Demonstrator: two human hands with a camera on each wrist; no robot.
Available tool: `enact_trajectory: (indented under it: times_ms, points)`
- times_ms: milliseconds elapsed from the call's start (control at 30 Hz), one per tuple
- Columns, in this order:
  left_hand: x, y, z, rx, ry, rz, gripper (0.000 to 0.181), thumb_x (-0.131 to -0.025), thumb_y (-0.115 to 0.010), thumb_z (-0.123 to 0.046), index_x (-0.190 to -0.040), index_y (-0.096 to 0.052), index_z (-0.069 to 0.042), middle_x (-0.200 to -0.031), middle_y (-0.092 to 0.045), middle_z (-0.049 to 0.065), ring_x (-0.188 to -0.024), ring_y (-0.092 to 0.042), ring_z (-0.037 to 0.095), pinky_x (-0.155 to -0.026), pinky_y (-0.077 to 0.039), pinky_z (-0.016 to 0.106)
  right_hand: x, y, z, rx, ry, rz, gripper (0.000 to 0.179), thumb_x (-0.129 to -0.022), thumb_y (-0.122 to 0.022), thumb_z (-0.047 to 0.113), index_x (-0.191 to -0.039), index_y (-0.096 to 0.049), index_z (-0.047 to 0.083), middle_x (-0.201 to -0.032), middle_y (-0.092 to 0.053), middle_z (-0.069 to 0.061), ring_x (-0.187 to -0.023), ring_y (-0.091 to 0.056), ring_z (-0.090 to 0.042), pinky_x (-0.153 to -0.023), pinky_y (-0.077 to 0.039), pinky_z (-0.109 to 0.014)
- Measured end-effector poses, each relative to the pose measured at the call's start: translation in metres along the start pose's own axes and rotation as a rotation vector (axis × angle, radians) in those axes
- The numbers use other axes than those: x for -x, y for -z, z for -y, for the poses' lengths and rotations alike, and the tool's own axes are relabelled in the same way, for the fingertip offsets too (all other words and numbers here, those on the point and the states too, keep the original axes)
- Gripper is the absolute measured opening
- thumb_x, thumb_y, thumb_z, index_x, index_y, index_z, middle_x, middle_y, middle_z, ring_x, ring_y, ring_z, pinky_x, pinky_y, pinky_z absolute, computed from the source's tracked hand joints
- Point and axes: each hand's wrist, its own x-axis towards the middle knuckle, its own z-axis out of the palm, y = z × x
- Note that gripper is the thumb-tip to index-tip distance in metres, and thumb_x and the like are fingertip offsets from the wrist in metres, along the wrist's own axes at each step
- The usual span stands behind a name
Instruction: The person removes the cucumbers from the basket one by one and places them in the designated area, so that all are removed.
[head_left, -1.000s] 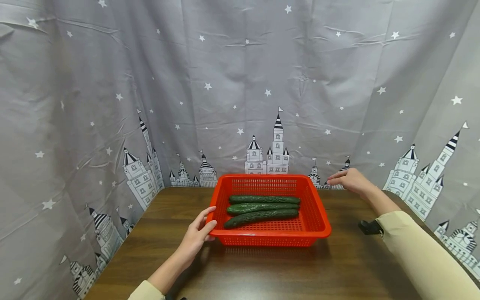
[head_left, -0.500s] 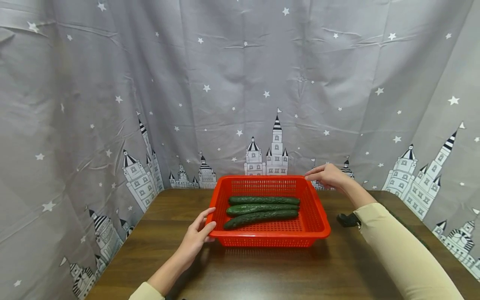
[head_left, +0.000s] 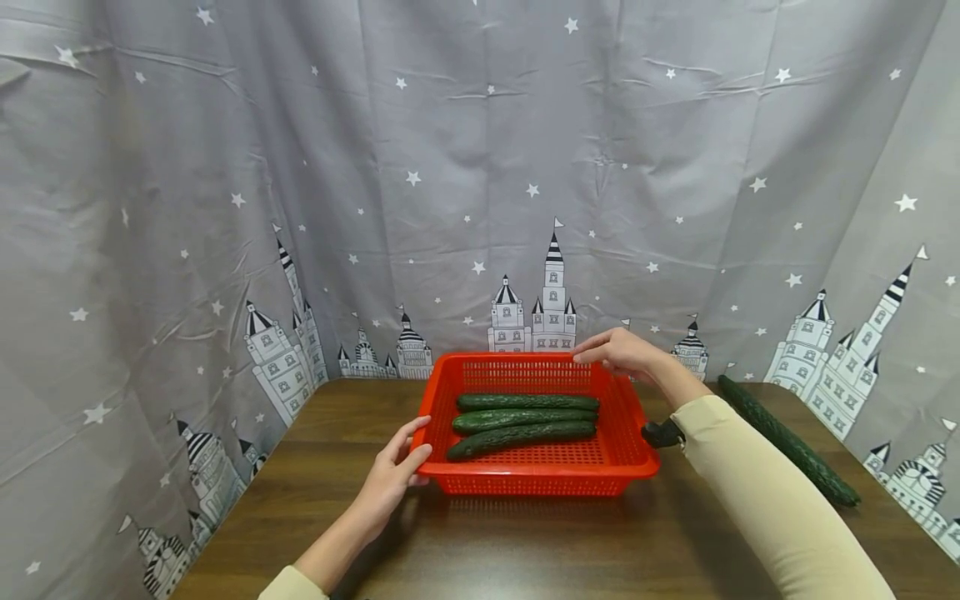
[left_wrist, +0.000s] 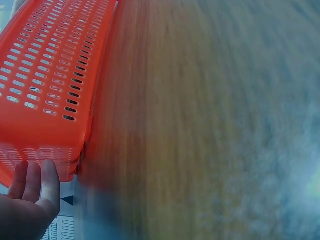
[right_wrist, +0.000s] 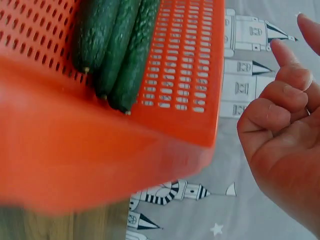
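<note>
A red plastic basket (head_left: 536, 468) with slotted walls stands on the table. Three dark green cucumbers (head_left: 525, 416) lie side by side in it; their near ends show in the right wrist view. My left hand (head_left: 390, 471) grips the basket's left rim near the front corner, and in the left wrist view its fingers (left_wrist: 49, 182) lie against the outer wall. Over the back right corner of the basket hovers my right hand (head_left: 624, 352), holding nothing. In the right wrist view its lower fingers curl loosely, while one finger points out, apart from the rim.
Another cucumber (head_left: 787, 442) lies slantwise on the wooden table (head_left: 480, 550) at the right edge, beyond the right sleeve (head_left: 772, 492). A grey curtain (head_left: 450, 167) printed with castles and stars hangs close behind and at both sides.
My right hand has moved left, from right of the basket to over its back right corner. The cucumber at the right has come into view from behind the sleeve. My left hand stays put.
</note>
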Motion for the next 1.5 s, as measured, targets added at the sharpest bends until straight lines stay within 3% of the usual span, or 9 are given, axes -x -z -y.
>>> enact_trajectory:
  times_ms: [167,300,467,600,833,967,1067,1200,1500]
  points:
    - [0.0,0.001,0.001,0.005,0.003,-0.001,0.048,-0.101,-0.06,-0.019,-0.147,-0.048,-0.023,-0.129,-0.056,0.022,-0.093,-0.064,0.023,-0.081,-0.055,0.038,-0.008,-0.012,0.002,-0.003,0.017,0.028,0.037,-0.09,-0.075,0.024,-0.124,-0.072,0.008,-0.053,-0.039,0.006,-0.048,-0.032,-0.008,-0.051,-0.029,-0.025]
    - [0.0,0.0,0.001,0.002,0.004,0.002,0.048,-0.101,-0.061,-0.021,-0.147,-0.048,-0.024,-0.128,-0.056,0.021,-0.093,-0.063,0.023,-0.081,-0.055,0.038,-0.014,-0.021,0.001,0.016,0.037,0.05,0.038,-0.09,-0.076,0.022,-0.123,-0.071,0.004,-0.06,-0.052,0.008,-0.047,-0.032,-0.007,-0.05,-0.029,-0.022]
    - [-0.001,0.0,0.002,0.0,-0.001,0.004,0.048,-0.1,-0.062,-0.021,-0.147,-0.048,-0.024,-0.127,-0.057,0.021,-0.091,-0.063,0.022,-0.081,-0.055,0.037,-0.02,-0.031,0.002,0.031,0.05,0.09,0.035,-0.089,-0.076,0.022,-0.12,-0.073,0.006,-0.055,-0.049,0.004,-0.045,-0.03,-0.009,-0.05,-0.029,-0.026]
    - [-0.001,0.0,0.002,-0.006,-0.008,0.009,0.048,-0.101,-0.061,-0.021,-0.147,-0.048,-0.024,-0.128,-0.056,0.022,-0.092,-0.064,0.023,-0.082,-0.056,0.039,-0.025,-0.038,0.001,0.055,0.063,0.125,0.033,-0.089,-0.077,0.022,-0.119,-0.074,0.008,-0.061,-0.054,0.005,-0.045,-0.029,-0.009,-0.051,-0.031,-0.026]
    - [0.0,-0.001,0.001,-0.018,-0.005,0.016,0.048,-0.101,-0.06,-0.022,-0.147,-0.047,-0.024,-0.129,-0.055,0.022,-0.094,-0.064,0.023,-0.084,-0.056,0.04,-0.03,-0.05,-0.002,0.034,0.037,0.192,0.03,-0.089,-0.076,0.02,-0.117,-0.075,0.008,-0.097,-0.074,-0.003,-0.046,-0.031,-0.009,-0.051,-0.032,-0.026]
    - [0.0,-0.001,0.001,-0.017,-0.008,0.009,0.048,-0.101,-0.061,-0.021,-0.147,-0.048,-0.024,-0.129,-0.056,0.021,-0.094,-0.064,0.023,-0.083,-0.056,0.04,-0.034,-0.059,-0.005,0.032,0.012,0.253,0.034,-0.09,-0.076,0.02,-0.121,-0.073,0.007,-0.076,-0.066,-0.001,-0.047,-0.029,-0.011,-0.055,-0.031,-0.031]
    - [-0.001,-0.001,0.001,-0.019,-0.009,0.012,0.048,-0.101,-0.061,-0.022,-0.147,-0.048,-0.024,-0.129,-0.056,0.021,-0.095,-0.064,0.023,-0.084,-0.056,0.04,-0.037,-0.067,-0.005,0.031,0.002,0.285,0.039,-0.09,-0.076,0.02,-0.125,-0.071,0.005,-0.075,-0.064,-0.002,-0.049,-0.029,-0.013,-0.059,-0.03,-0.035]
    - [-0.001,0.0,0.002,-0.021,-0.013,0.024,0.048,-0.101,-0.061,-0.022,-0.147,-0.047,-0.024,-0.131,-0.055,0.021,-0.097,-0.063,0.023,-0.085,-0.056,0.041,-0.039,-0.075,-0.007,0.031,-0.013,0.305,0.042,-0.089,-0.076,0.017,-0.128,-0.068,0.002,-0.091,-0.07,-0.005,-0.052,-0.03,-0.014,-0.057,-0.032,-0.032]
    - [-0.001,0.002,0.002,-0.018,-0.01,0.024,0.049,-0.101,-0.061,-0.023,-0.147,-0.047,-0.025,-0.131,-0.055,0.021,-0.096,-0.063,0.024,-0.084,-0.056,0.039,-0.044,-0.087,-0.018,0.06,-0.043,0.298,0.035,-0.088,-0.076,0.017,-0.12,-0.073,0.005,-0.062,-0.049,0.0,-0.052,-0.03,-0.015,-0.053,-0.032,-0.029]
